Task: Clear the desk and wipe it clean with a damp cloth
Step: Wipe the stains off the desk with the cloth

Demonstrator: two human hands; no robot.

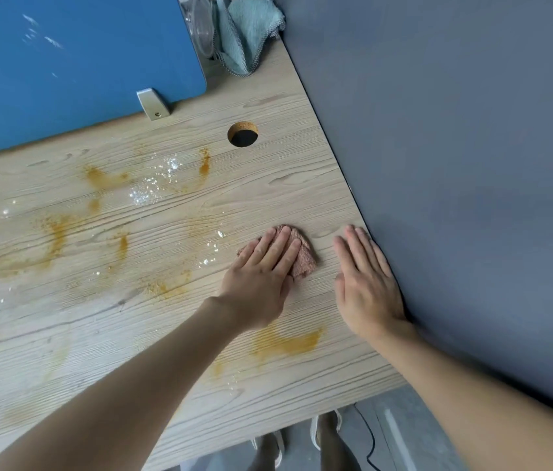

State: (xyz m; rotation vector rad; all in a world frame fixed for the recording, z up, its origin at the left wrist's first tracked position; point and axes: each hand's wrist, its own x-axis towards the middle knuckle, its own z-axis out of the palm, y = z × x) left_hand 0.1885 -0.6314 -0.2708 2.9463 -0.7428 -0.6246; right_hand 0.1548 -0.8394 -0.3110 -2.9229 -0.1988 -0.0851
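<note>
Left grip point(261, 277) flat, fingers straight, pressing pink cloth point(305, 258) onto counter point(268, 192) near right edge. Right grip point(367, 283) flat, empty, bracing beside wall point(472, 164). Best: firm even pressure, overlapping strokes leftward through orange stains point(54, 232).

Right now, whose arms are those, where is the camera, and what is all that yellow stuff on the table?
Those arms belong to a person, not a machine. The camera sits on the person's head and looks down, so you see what they see. The left hand lies flat with straight fingers, pressing a small pink cloth onto the wooden desk. The right hand rests flat on the desk beside the grey wall and holds nothing. The yellow stuff is powdery smears, with white crumbs among them, waiting to be wiped. At the back are a blue panel, a round hole and a green cloth.
</note>
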